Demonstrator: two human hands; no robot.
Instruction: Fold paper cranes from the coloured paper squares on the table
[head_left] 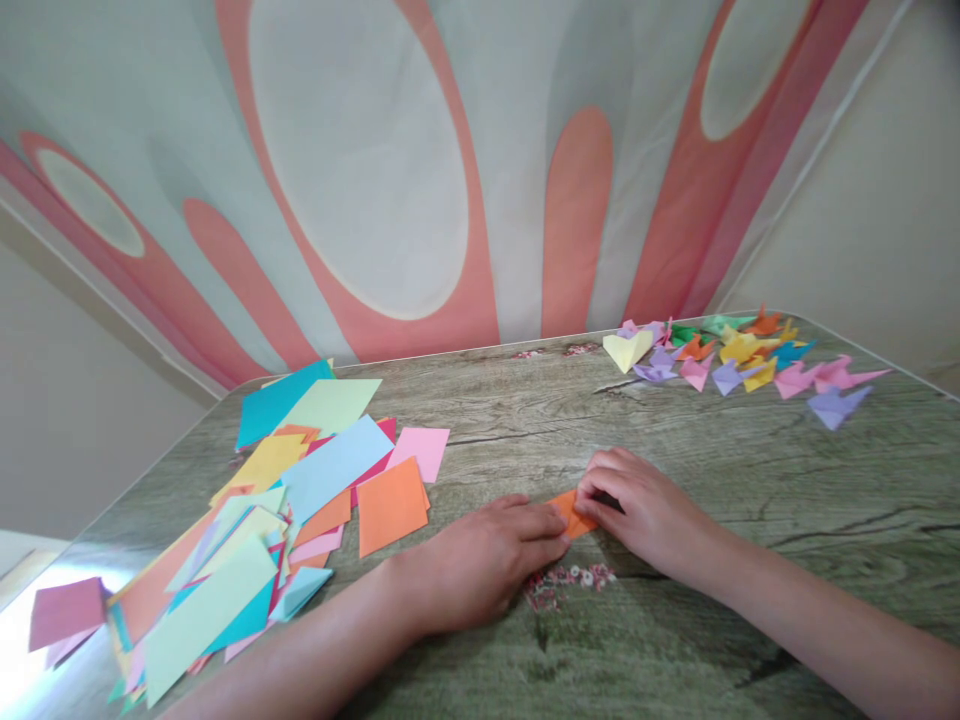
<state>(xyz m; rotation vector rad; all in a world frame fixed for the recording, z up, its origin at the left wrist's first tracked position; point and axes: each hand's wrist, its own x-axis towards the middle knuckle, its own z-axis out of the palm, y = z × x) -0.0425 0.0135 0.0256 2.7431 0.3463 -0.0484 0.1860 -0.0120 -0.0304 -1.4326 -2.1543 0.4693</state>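
A small folded orange paper (571,514) lies on the wood-grain table (675,620) between my hands. My left hand (480,565) rests on the table with its fingers closed and their tips pressing the paper's left edge. My right hand (645,505) covers the paper's right part, fingers curled down onto it. Most of the paper is hidden under the fingers.
A loose pile of coloured paper squares (262,510) spreads over the table's left side. Several folded paper figures (742,360) in many colours sit at the far right. A patterned curtain (450,180) hangs behind the table's far edge.
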